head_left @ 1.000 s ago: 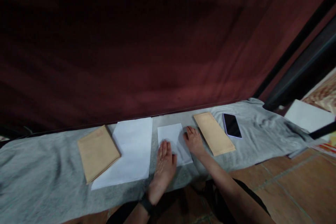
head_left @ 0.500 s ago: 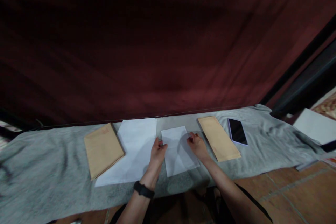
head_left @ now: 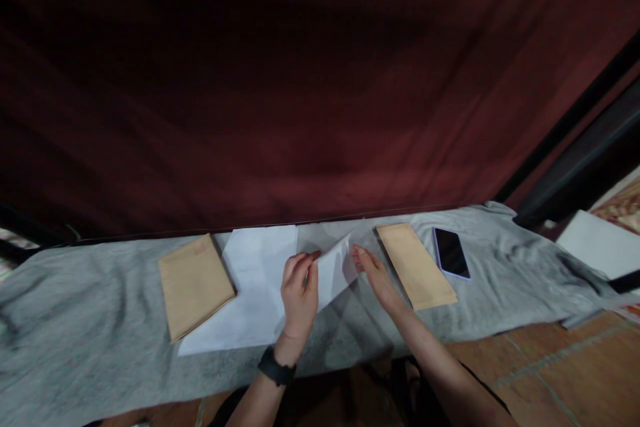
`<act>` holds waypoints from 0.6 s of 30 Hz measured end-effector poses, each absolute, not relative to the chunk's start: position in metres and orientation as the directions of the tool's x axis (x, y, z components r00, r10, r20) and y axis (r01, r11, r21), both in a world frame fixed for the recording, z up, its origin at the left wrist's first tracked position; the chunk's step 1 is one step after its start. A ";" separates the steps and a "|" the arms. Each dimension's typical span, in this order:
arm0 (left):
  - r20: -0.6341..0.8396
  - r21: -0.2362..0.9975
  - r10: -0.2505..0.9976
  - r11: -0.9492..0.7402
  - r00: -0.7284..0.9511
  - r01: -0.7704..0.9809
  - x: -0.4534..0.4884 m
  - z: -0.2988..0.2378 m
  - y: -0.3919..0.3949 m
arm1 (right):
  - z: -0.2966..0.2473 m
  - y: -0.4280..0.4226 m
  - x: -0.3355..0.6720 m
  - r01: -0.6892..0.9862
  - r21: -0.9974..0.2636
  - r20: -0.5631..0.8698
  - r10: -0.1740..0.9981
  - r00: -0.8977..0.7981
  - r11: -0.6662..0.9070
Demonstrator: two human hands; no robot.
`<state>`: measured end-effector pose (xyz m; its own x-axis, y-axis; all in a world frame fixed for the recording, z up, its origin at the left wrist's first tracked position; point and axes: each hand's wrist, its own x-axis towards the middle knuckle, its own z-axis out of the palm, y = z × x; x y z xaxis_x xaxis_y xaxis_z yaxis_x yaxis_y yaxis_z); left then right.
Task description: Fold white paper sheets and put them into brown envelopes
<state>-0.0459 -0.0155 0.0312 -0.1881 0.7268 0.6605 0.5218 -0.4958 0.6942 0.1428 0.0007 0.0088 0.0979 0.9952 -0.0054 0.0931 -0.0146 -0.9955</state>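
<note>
My left hand [head_left: 299, 291] pinches the left edge of a small folded white sheet [head_left: 336, 271] and holds it raised and tilted above the grey cloth [head_left: 100, 340]. Beside the sheet's right edge, my right hand [head_left: 373, 270] has its fingers stretched out and touching the paper. A larger white sheet [head_left: 255, 280] lies flat just left of my left hand. One tan envelope [head_left: 194, 284] rests at the left, partly over that sheet. A second tan envelope [head_left: 415, 265] lies right of my right hand.
A dark phone [head_left: 451, 252] lies face up on the cloth beyond the right envelope. A dark red curtain [head_left: 300, 93] hangs right behind the cloth. White paper [head_left: 595, 245] sits at the far right. Tiled floor [head_left: 560, 367] shows in front.
The small white sheet lay flat under both hands; now my left hand has gripped its left edge and lifted it off the cloth, while my right hand opened beside it.
</note>
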 end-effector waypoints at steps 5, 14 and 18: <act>0.769 0.234 0.596 -0.598 0.230 0.766 -0.049 0.035 -0.033 | 0.043 -0.017 0.143 -0.298 -0.937 -0.121 0.968 -0.218 -0.185; 0.547 0.103 0.671 -0.647 0.500 0.756 -0.035 0.020 -0.044 | 0.031 -0.012 0.165 -0.392 -0.870 -0.262 0.954 -0.147 -0.299; 0.545 0.159 0.763 -0.502 0.349 0.850 -0.043 0.022 -0.035 | 0.032 -0.009 0.178 -0.396 -0.884 -0.212 0.968 -0.131 -0.247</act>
<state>-0.0434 -0.0350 0.0224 0.3485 0.7628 0.5446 0.8504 -0.5017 0.1586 0.1782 -0.0086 0.0319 -0.1309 0.9685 -0.2121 -0.3959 -0.2472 -0.8844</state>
